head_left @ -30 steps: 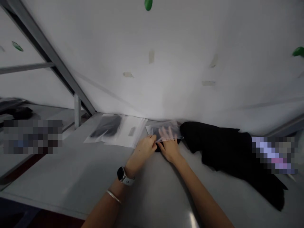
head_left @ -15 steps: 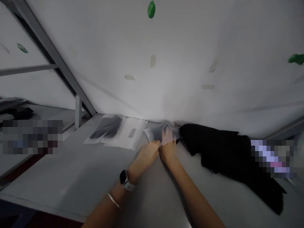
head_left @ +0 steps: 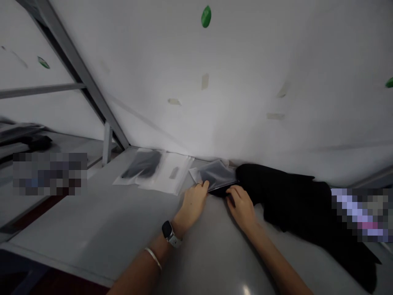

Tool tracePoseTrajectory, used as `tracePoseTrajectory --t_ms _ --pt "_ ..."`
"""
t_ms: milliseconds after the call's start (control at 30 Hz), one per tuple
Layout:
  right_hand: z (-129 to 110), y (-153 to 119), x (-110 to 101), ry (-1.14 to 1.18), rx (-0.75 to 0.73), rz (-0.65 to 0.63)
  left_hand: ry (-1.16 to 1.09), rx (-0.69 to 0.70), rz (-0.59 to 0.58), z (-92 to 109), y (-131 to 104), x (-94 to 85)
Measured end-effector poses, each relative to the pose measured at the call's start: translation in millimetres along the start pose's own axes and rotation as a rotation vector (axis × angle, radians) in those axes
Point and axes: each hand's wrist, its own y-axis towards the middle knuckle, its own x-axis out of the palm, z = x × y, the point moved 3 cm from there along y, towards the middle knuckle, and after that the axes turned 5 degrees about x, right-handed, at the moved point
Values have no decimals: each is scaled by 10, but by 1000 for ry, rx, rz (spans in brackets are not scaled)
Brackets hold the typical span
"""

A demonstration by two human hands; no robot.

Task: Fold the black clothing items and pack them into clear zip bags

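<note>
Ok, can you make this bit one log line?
left hand: pinching clear plastic bag | right hand: at bag's mouth | dark item: partly inside bag | black cloth: right of bag

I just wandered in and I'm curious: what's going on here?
A person is handling a clear bag with dark cloth inside, on a grey table. The left hand holds its near left corner; the right hand is by the near edge's right end. Some dark cloth shows beyond that edge. More black cloth lies to the right, and pale bags lie to the left.
</note>
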Motion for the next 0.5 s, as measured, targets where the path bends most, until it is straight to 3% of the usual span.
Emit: tracePoseTrajectory --t_ms 100,267,500 --pt "70 99 -99 -36 8 0 -69 78 23 -89 -4 -7" --pt "21 297 -80 -45 -93 -196 -171 206 -31 -267 -2 -70" --pt "-127 408 62 -169 134 -122 15 163 -41 -192 -69 -161"
